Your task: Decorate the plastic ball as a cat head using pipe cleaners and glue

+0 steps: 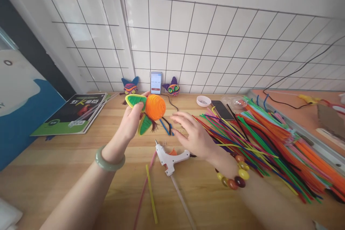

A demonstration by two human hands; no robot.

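My left hand grips an orange coiled ball by its green, yellow-edged ear pieces, lifted over the wooden table. A dark brown tassel hangs under the ball. My right hand is just right of the ball, fingers apart, touching nothing that I can see. Beneath the hands lies a white glue gun, its nozzle pointing up and left. Blue and black stems lie behind it. A yellow stem and a pink one are in front.
Bundles of coloured stems spread across the right. Along the wall stand two finished winged faces and a lit phone. A pink bowl and dark phone sit behind the stems; a book lies left.
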